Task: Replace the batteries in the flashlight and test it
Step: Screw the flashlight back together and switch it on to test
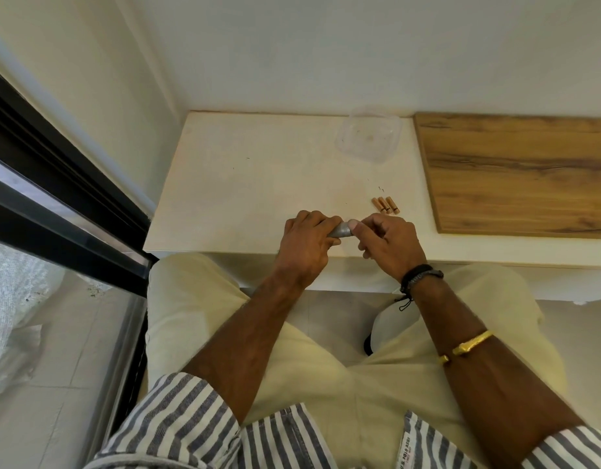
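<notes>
A small silver-grey flashlight [341, 229] is held over the near edge of the white table [245, 184]. My left hand [306, 242] is wrapped around its body, hiding most of it. My right hand [387, 242] pinches its right end with thumb and fingertips; that end is covered, so I cannot tell whether a cap is on. Three copper-coloured batteries [385, 205] lie side by side on the table, just beyond and to the right of my right hand, touching neither hand.
A clear plastic container [369, 134] sits at the back of the table near the wall. A wooden board [519, 170] covers the table's right part. A dark window frame [65, 211] runs along the left. My legs are under the table edge.
</notes>
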Motion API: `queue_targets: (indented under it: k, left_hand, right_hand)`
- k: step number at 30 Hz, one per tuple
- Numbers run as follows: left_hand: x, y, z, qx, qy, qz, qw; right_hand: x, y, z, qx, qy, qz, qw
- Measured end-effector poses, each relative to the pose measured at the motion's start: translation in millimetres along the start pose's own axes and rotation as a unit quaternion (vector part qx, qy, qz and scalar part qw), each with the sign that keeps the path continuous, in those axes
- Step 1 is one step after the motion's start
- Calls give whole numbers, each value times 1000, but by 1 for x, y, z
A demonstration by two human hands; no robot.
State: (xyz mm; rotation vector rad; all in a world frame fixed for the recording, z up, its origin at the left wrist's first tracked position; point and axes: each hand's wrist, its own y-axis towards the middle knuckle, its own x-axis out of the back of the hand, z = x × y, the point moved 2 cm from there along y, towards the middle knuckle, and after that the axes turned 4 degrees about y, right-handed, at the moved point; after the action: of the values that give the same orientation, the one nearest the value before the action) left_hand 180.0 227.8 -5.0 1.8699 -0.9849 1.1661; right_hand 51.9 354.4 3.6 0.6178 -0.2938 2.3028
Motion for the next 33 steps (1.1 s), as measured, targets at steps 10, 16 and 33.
queue_targets:
  k: [10, 16, 33]
  left_hand:
    - [0, 1, 1, 20, -8, 1, 1000]
    - [0, 0, -1, 8, -11, 4, 1000]
    - [2, 1, -2, 25, -21, 2, 999]
  right_hand:
    - [-1, 1, 3, 57, 4, 30, 998]
    - [1, 1, 1, 50, 7, -4, 999]
    - [3, 0, 4, 44, 12, 19, 999]
